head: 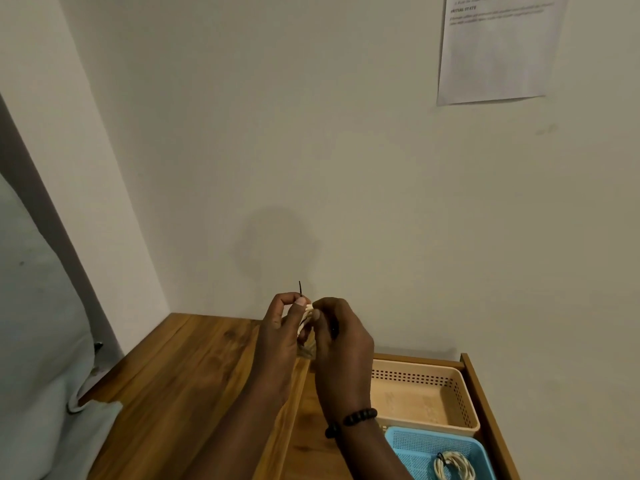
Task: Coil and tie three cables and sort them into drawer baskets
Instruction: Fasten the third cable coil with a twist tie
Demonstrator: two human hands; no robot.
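White cable (307,320) between both grips

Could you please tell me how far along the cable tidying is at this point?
One tied white coil already lies in the blue basket. Both hands are busy on another white cable: the left hand pinches a black tie while the right hand holds the bundle. The beige basket holds nothing visible. This coil remains to be placed; no third cable is in view.
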